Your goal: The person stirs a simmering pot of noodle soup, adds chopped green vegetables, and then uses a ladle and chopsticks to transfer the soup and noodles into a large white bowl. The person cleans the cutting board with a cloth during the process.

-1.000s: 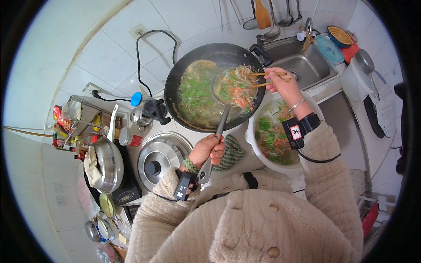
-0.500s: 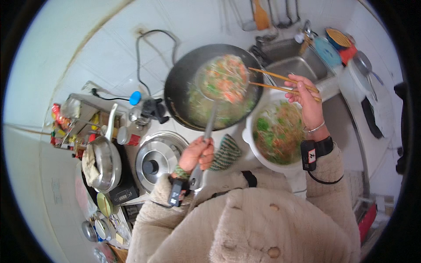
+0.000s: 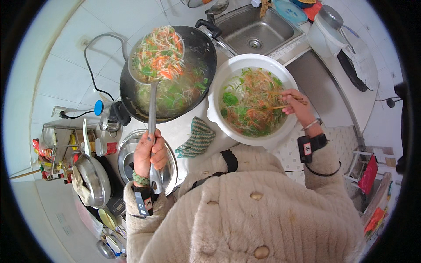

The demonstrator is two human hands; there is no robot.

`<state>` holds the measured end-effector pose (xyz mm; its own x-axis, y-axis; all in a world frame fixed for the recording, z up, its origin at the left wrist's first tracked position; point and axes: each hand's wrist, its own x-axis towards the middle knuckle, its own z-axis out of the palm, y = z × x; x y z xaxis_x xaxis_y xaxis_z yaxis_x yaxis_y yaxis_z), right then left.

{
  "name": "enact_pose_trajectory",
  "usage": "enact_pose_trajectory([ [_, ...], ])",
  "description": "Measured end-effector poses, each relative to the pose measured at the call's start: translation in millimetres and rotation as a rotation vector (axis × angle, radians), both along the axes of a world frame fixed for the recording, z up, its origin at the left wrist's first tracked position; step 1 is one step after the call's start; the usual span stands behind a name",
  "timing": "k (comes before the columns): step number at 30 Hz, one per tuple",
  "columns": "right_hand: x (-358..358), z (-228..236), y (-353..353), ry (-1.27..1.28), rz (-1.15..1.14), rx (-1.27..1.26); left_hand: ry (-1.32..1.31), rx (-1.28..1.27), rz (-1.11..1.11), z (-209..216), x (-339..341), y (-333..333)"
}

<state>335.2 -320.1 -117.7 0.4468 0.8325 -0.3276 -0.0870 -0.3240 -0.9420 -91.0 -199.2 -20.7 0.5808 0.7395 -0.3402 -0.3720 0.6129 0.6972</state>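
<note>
My left hand (image 3: pixel 150 151) is closed round the long metal handle of a skimmer (image 3: pixel 152 105). Its bowl is heaped with bean sprouts, carrot shreds and green leaves (image 3: pixel 161 55), held over the left side of a black wok (image 3: pixel 126 98). Steaming liquid with more greens and sprouts fills the wok. My right hand (image 3: pixel 298 106) grips wooden chopsticks (image 3: pixel 275 107), their tips among the mixed vegetables (image 3: pixel 254 103) in water in a white basin (image 3: pixel 213 94). Right-hand fingers are slightly blurred.
A green-and-white knitted cloth (image 3: pixel 197 138) lies between wok and basin. Left of it is a metal lid (image 3: pixel 172 175). Beyond the basin is a steel sink (image 3: pixel 239 30). At far left stand a steel pan (image 3: pixel 103 186) and a condiment rack (image 3: pixel 57 151).
My right hand has brought the chopsticks from beside the skimmer down into the basin. The loaded skimmer has shifted toward the wok's far left side. The whole view has shifted.
</note>
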Motion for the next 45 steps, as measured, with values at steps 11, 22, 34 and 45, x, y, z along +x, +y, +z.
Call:
enact_pose_trajectory([
  [11, -26, -24, -5, -0.022, 0.003, 0.092, 0.015, 0.019, 0.028, 11, 5, -12],
  [22, -18, 6, -17, 0.02, -0.1, 0.159, 0.04, 0.016, 0.046, 12, 3, -23],
  [34, -20, -20, -29, -0.058, -0.026, 0.012, 0.021, 0.009, 0.044, 15, 2, -28],
  [45, -12, 14, -3, -0.107, -0.091, 0.226, 0.027, 0.035, 0.045, 14, 1, -30],
])
